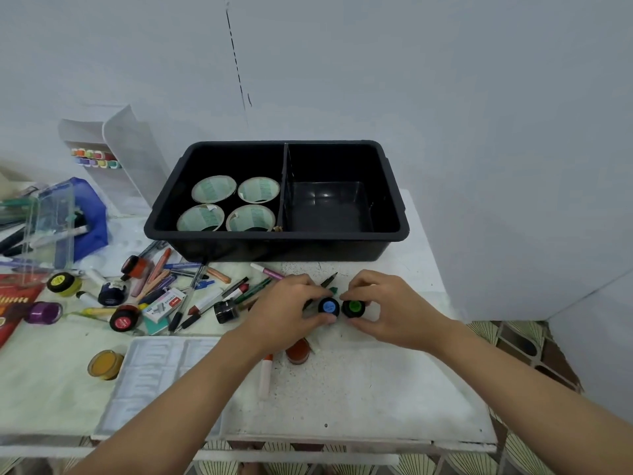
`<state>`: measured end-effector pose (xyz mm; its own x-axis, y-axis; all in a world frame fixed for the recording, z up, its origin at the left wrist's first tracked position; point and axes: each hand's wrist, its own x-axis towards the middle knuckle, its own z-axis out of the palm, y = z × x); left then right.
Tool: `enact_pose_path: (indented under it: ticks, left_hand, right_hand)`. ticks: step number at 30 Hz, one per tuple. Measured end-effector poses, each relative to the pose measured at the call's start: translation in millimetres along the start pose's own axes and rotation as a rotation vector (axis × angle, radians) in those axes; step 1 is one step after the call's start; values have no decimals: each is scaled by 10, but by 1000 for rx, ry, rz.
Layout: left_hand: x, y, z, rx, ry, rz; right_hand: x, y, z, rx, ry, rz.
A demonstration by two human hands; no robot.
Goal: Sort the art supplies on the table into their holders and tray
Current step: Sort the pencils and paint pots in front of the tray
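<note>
Two paint pots: blue-lidded pot and green-lidded pot, side by side and nearly touching, low over the worktop just in front of the black tray. Whether they rest on the surface or are just lifted cannot be told.
Weight: judged light, since each is small enough for one hand.
Stiffness: hard plastic by the look of it, so a firm pinch should not deform them.
Slip: the smooth round walls may twist in the grip. Risk seems low if they are kept upright.
Fragility: the contents are probably wet paint. Lids appear to be on, but tipping is best avoided.
Where to hold: across the round wall below the lid, thumb opposite the fingers.
Left hand: its fingers are curled narrowly round the blue-lidded pot.
Right hand: its fingers are curled narrowly round the green-lidded pot.
Looks: short round pots with black bodies and a coloured disc on each lid, one blue and one green. Any lettering is too small to read.
Tray layout: a divider splits it, with four tape rolls in the left compartment. The right compartment is the likely place for pots.
Loose nearby: yellow-lidded pot and red-lidded pot among scattered pens, to the left on the worktop.
</note>
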<state>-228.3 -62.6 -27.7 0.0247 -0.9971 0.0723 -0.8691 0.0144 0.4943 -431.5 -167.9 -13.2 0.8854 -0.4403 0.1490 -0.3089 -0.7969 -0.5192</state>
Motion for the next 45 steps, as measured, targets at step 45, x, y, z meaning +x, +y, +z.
enact_pose_path:
  ticks: [45]
  left_hand:
    - [-448,-895,-600,74,45,-198]
  right_hand:
    - [1048,-427,420,-310,-218,4]
